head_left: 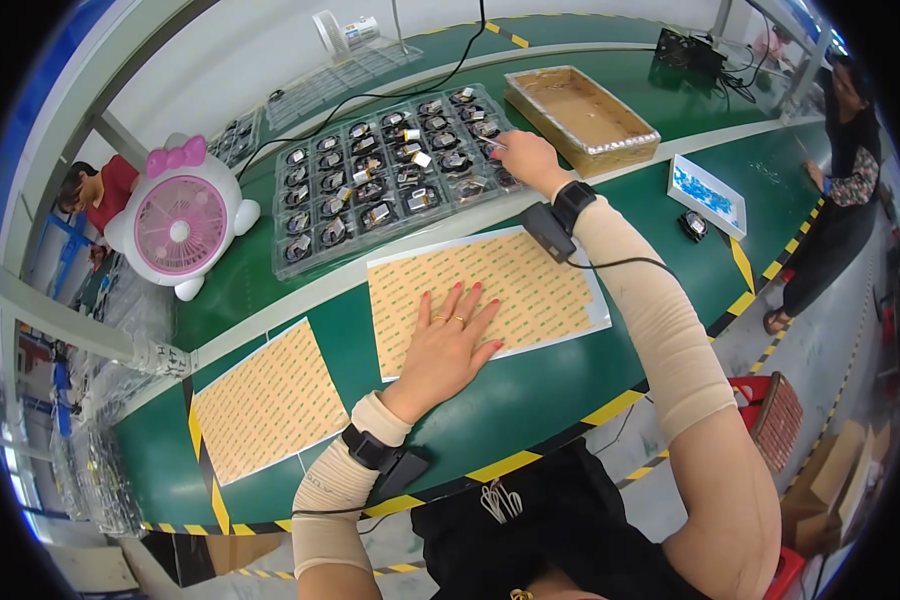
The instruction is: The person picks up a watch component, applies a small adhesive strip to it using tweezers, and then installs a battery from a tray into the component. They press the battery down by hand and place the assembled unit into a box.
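Two tan, green-patterned sheets [545,290] lay on the green bench [510,415], near its striped front edge. The left hand [444,347], open with fingers spread, rested flat on the right-hand sheet. The right hand [528,162] was at the right edge of a clear compartment tray [355,254] of small black devices [377,213], fingers closed on what seemed a thin pale tool [491,141].

I see a black top [570,520] with a white squiggle [500,502] in front, and two stretchy cream sleeves [660,330]. Black wrist straps [573,203] hold little black boxes [547,232] with thin black wires [625,262]. The left hand [444,355] has gold rings [459,318] and red nails [496,344].
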A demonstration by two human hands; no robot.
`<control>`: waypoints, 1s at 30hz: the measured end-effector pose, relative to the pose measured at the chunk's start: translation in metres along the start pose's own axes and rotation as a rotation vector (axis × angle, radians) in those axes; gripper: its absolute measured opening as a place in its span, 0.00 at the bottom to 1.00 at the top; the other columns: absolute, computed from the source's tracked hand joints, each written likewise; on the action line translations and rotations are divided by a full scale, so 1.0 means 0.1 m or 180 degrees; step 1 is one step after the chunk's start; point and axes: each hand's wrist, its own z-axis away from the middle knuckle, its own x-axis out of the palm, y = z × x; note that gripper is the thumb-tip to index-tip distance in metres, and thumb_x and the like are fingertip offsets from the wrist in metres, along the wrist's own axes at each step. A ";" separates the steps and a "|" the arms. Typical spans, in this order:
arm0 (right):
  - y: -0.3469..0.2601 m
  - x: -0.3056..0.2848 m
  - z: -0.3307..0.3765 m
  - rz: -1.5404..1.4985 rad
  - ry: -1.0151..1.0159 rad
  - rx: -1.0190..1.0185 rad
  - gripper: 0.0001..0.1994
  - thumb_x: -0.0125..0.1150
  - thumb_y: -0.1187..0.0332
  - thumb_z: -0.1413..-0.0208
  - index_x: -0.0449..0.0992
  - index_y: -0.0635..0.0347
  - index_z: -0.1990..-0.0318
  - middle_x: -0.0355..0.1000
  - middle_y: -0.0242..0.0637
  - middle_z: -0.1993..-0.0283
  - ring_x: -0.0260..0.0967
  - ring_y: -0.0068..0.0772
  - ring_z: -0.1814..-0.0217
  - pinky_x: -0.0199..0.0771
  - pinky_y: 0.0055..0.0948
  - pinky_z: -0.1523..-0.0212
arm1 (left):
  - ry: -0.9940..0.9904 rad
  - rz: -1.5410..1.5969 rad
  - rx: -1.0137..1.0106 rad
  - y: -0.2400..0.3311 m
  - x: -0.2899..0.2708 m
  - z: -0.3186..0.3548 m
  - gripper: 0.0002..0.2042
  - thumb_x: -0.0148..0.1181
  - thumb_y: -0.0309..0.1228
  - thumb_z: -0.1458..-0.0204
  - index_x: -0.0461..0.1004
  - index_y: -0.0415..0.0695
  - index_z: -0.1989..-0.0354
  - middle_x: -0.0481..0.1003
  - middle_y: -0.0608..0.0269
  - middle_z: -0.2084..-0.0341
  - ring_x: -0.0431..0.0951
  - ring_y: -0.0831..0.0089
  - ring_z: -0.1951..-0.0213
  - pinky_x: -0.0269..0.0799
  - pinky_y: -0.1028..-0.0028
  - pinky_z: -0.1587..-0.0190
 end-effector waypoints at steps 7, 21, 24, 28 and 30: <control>0.08 0.06 -0.19 -0.0056 -0.0526 0.0770 0.09 0.58 0.64 0.57 0.76 0.57 0.69 0.73 0.45 0.64 0.70 0.47 0.58 0.70 0.39 0.59 | 0.0321 -0.0149 -0.0207 0.05 -0.09 0.01 0.19 0.58 0.43 0.56 0.71 0.46 0.57 0.69 0.58 0.57 0.66 0.59 0.51 0.49 0.53 0.43; -0.04 -0.28 0.01 -0.1430 0.0315 0.0986 0.11 0.61 0.64 0.58 0.74 0.61 0.68 0.73 0.41 0.73 0.71 0.34 0.71 0.69 0.31 0.69 | 0.0605 0.0863 -0.0522 -0.14 0.10 0.02 0.19 0.57 0.37 0.53 0.67 0.41 0.54 0.69 0.55 0.58 0.67 0.63 0.50 0.54 0.61 0.42; -0.53 -0.51 0.55 -0.3176 -0.0654 0.1134 0.10 0.62 0.66 0.56 0.73 0.62 0.69 0.68 0.30 0.80 0.62 0.19 0.80 0.61 0.22 0.79 | 0.1303 0.2731 -0.1047 -0.17 0.18 0.01 0.23 0.53 0.40 0.49 0.63 0.39 0.49 0.68 0.52 0.57 0.66 0.61 0.48 0.53 0.58 0.41; -1.02 -0.54 1.41 -0.3326 -0.1491 0.1169 0.09 0.59 0.66 0.53 0.72 0.65 0.72 0.66 0.30 0.81 0.61 0.20 0.82 0.59 0.22 0.81 | 0.1005 0.7127 -0.1701 -0.06 0.00 -0.04 0.26 0.41 0.43 0.42 0.52 0.39 0.41 0.67 0.51 0.54 0.65 0.59 0.47 0.56 0.60 0.41; -1.10 -0.56 1.58 -0.3001 -0.1322 0.0844 0.09 0.59 0.66 0.52 0.72 0.65 0.71 0.66 0.31 0.81 0.61 0.22 0.82 0.60 0.23 0.81 | 0.0994 0.7073 -0.1826 -0.03 -0.02 -0.04 0.24 0.36 0.43 0.41 0.52 0.39 0.41 0.67 0.52 0.54 0.66 0.60 0.48 0.59 0.62 0.42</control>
